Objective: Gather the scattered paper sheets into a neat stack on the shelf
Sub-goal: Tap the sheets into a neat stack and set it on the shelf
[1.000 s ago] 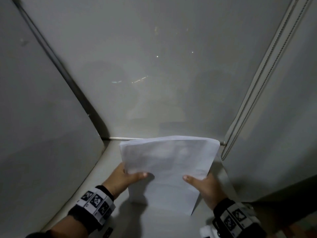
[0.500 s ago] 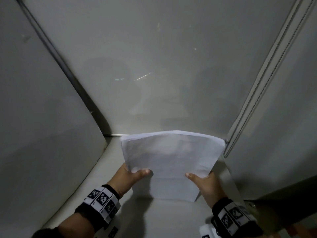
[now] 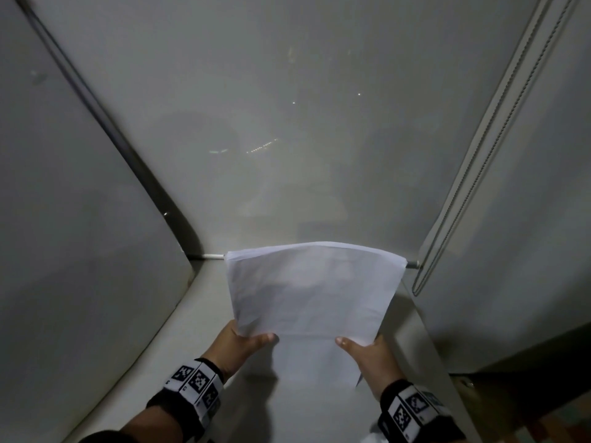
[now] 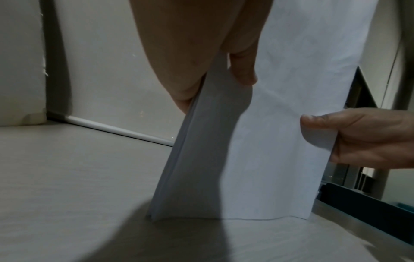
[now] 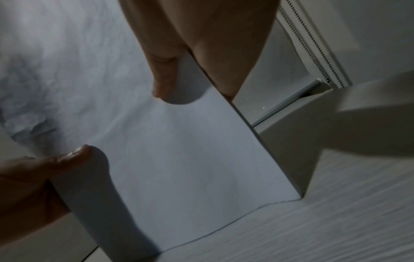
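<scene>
A stack of white paper sheets [image 3: 313, 302] stands upright on its lower edge on the pale shelf [image 3: 204, 318], leaning slightly away from me. My left hand [image 3: 243, 342] pinches its left side, thumb in front and fingers behind. My right hand [image 3: 364, 348] pinches its right side the same way. In the left wrist view the sheets [image 4: 257, 159] touch the shelf surface [image 4: 78, 177] with edges nearly flush, and the right hand [image 4: 358, 138] shows at the right. In the right wrist view the paper [image 5: 179, 159] meets the shelf in a slightly wavy line.
A drawn grey roller blind [image 3: 287, 123] forms the back, its white bottom rail [image 3: 208, 256] at shelf level. A bead chain [image 3: 473, 174] hangs at the right. Grey walls [image 3: 80, 251] close in both sides. A dark tray-like edge [image 4: 369, 209] lies beyond the shelf's right end.
The stack has gone from lifted and tilted to standing on the shelf with its lower edge down. Both hands keep their pinch and have shifted slightly forward.
</scene>
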